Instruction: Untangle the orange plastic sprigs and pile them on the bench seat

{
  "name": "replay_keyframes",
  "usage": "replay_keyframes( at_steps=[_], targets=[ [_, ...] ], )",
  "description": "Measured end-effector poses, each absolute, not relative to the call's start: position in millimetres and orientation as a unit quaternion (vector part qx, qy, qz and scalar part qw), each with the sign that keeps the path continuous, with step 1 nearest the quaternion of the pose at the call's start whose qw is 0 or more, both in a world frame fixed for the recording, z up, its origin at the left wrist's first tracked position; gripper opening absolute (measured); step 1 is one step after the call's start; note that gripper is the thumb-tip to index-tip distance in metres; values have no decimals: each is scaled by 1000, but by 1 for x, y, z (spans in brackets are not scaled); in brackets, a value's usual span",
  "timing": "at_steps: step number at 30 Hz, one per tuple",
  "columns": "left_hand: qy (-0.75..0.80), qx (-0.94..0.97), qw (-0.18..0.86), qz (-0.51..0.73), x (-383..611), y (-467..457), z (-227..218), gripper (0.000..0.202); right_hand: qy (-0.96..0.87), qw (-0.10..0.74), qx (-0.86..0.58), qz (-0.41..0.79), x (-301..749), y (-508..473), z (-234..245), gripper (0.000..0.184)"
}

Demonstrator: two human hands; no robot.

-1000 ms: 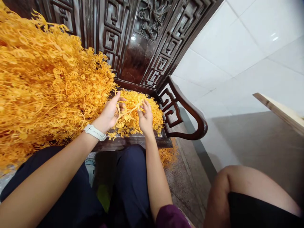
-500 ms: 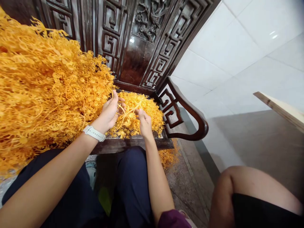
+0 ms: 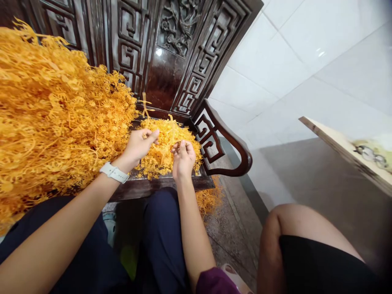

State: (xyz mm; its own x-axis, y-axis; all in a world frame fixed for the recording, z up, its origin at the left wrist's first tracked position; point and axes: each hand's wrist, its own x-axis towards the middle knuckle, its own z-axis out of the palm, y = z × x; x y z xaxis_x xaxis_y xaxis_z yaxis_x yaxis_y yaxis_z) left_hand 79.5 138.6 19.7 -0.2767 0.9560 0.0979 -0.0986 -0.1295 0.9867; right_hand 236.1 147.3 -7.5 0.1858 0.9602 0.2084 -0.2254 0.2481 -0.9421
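Observation:
My left hand (image 3: 139, 145), with a white watch on the wrist, is closed on an orange plastic sprig (image 3: 146, 115) that sticks up from its fingers. My right hand (image 3: 183, 156) is curled with its fingertips pinched on another piece of the same orange plastic, just above a small heap of orange sprigs (image 3: 167, 149) on the dark wooden bench seat (image 3: 153, 187). Both hands are close together over that small heap. A much larger pile of orange plastic sprigs (image 3: 52, 118) fills the seat to the left.
The carved dark wooden backrest (image 3: 171, 53) rises behind the heaps and a curved armrest (image 3: 228, 145) closes the seat on the right. Some orange sprigs (image 3: 210, 198) lie on the floor. Another person's bare knee (image 3: 294, 232) is at lower right. A wooden board (image 3: 346, 149) juts in from the right.
My right hand has curled from loosely spread fingers into a pinch. My left hand has closed and raised a sprig. The view has shifted to the right.

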Motion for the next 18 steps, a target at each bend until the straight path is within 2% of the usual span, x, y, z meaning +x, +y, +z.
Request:
replay_keyframes(
  at_steps=[2, 5, 7, 14, 18],
  targets=[
    [491, 483, 416, 594, 87, 137, 20, 42, -462, 662, -432, 403, 234, 148, 1, 35],
    [444, 499, 486, 564, 99, 133, 24, 44, -514, 666, -458, 288, 233, 148, 15, 30],
    [417, 487, 517, 567, 107, 129, 30, 41, -553, 654, -449, 255, 235, 146, 23, 26],
    [378, 472, 587, 539, 116, 123, 47, 43, -546, 661, -440, 267, 249, 156, 37, 22],
    [367, 389, 601, 594, 116, 130, 52, 40, -565, 642, -435, 281, 239, 195, 51, 26]
  ],
)
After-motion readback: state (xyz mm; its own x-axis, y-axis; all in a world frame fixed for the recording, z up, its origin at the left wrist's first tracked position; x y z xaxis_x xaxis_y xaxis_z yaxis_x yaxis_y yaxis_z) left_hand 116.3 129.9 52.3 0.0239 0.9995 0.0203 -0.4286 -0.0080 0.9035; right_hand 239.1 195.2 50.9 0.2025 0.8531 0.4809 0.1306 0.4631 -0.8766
